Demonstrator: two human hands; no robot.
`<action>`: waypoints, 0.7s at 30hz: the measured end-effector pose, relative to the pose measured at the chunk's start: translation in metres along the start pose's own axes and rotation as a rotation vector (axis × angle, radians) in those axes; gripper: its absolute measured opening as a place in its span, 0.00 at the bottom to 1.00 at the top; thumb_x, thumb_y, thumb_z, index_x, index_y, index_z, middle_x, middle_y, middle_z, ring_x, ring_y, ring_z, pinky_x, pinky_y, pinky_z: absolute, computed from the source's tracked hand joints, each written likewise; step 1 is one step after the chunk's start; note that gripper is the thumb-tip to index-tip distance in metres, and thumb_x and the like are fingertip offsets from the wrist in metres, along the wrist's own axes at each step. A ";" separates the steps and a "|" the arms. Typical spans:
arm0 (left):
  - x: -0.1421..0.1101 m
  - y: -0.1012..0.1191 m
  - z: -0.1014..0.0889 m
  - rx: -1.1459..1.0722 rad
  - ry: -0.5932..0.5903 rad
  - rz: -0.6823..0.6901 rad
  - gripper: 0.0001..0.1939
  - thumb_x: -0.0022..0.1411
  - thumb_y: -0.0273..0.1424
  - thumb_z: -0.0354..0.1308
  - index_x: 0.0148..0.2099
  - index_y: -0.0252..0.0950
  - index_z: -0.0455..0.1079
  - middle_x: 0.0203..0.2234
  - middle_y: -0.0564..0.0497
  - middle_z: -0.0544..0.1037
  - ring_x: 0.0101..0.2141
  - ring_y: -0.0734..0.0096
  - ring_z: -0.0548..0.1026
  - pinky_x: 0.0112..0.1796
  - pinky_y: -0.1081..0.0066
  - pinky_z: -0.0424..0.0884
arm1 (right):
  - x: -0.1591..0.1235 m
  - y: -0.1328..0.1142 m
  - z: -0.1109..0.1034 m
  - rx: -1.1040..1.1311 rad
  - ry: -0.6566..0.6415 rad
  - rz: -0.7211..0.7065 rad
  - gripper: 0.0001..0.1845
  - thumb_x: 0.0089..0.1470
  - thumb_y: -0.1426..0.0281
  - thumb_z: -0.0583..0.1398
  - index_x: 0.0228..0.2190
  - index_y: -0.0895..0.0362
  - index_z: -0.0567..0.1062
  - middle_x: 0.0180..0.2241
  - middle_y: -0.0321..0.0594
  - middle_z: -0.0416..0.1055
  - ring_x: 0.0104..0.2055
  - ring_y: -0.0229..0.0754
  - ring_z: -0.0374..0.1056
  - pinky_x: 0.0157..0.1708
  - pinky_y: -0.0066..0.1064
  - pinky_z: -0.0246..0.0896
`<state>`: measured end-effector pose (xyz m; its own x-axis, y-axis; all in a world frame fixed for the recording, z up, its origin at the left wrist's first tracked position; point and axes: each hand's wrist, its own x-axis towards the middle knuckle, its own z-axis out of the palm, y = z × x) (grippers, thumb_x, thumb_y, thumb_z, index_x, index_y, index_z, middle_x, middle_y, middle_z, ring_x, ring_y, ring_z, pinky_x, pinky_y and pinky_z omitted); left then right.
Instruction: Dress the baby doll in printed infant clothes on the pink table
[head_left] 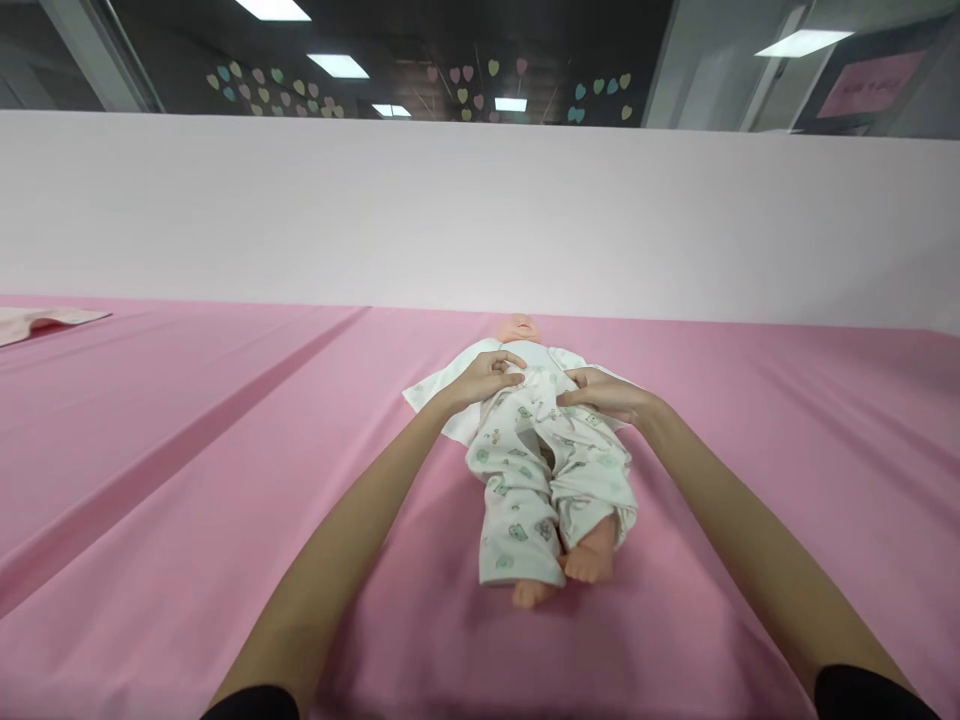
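pink sheet [150, 620] under baby doll [517, 480], folded cloth [45, 323] far left

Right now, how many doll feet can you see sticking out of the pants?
2. One foot pokes from the pant leg on the image's left; the other foot pokes from the pant leg on the image's right. Neither is hidden.

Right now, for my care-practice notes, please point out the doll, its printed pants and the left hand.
Doll [519, 328]: head view, on the top of its head.
Printed pants [514, 510]: head view, on one leg, below the waist.
Left hand [486, 378]: head view, on the back of the hand.
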<state>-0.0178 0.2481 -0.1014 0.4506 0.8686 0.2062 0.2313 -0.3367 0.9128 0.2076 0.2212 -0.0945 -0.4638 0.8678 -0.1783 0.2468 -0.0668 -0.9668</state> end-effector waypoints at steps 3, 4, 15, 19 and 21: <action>0.016 -0.012 0.002 -0.026 0.074 -0.009 0.19 0.48 0.38 0.63 0.41 0.35 0.69 0.20 0.59 0.60 0.23 0.80 0.61 0.26 0.77 0.57 | 0.023 0.005 -0.009 0.226 -0.037 -0.016 0.12 0.39 0.69 0.67 0.28 0.60 0.72 0.28 0.39 0.73 0.29 0.39 0.69 0.29 0.28 0.66; 0.020 -0.016 0.002 -0.044 0.087 -0.009 0.20 0.47 0.38 0.63 0.42 0.36 0.68 0.20 0.59 0.60 0.23 0.80 0.62 0.27 0.77 0.57 | 0.030 0.006 -0.012 0.286 -0.031 -0.016 0.12 0.41 0.68 0.67 0.28 0.60 0.73 0.27 0.39 0.73 0.29 0.39 0.69 0.29 0.28 0.66; 0.018 -0.033 -0.032 0.035 -0.218 -0.148 0.24 0.47 0.44 0.63 0.19 0.34 0.55 0.16 0.59 0.54 0.18 0.82 0.52 0.21 0.75 0.46 | 0.056 0.025 -0.037 -0.045 0.261 -0.038 0.26 0.32 0.59 0.70 0.14 0.58 0.59 0.13 0.26 0.52 0.16 0.28 0.46 0.14 0.23 0.41; 0.017 -0.047 -0.034 -0.091 -0.127 -0.169 0.22 0.49 0.44 0.62 0.23 0.35 0.56 0.19 0.57 0.57 0.20 0.81 0.55 0.23 0.75 0.50 | 0.061 0.039 -0.037 0.027 0.468 -0.085 0.28 0.32 0.55 0.69 0.13 0.57 0.58 0.14 0.27 0.51 0.17 0.29 0.48 0.16 0.23 0.43; 0.016 -0.054 -0.027 -0.078 -0.009 -0.170 0.21 0.51 0.46 0.59 0.24 0.35 0.56 0.19 0.58 0.57 0.21 0.80 0.55 0.23 0.75 0.51 | 0.061 0.045 -0.035 0.105 0.464 -0.088 0.27 0.31 0.57 0.70 0.14 0.57 0.59 0.14 0.27 0.53 0.18 0.29 0.50 0.16 0.23 0.45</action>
<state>-0.0463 0.2902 -0.1379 0.4180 0.9074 0.0436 0.2375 -0.1554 0.9589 0.2203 0.2889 -0.1423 -0.0450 0.9988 -0.0180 0.1250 -0.0122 -0.9921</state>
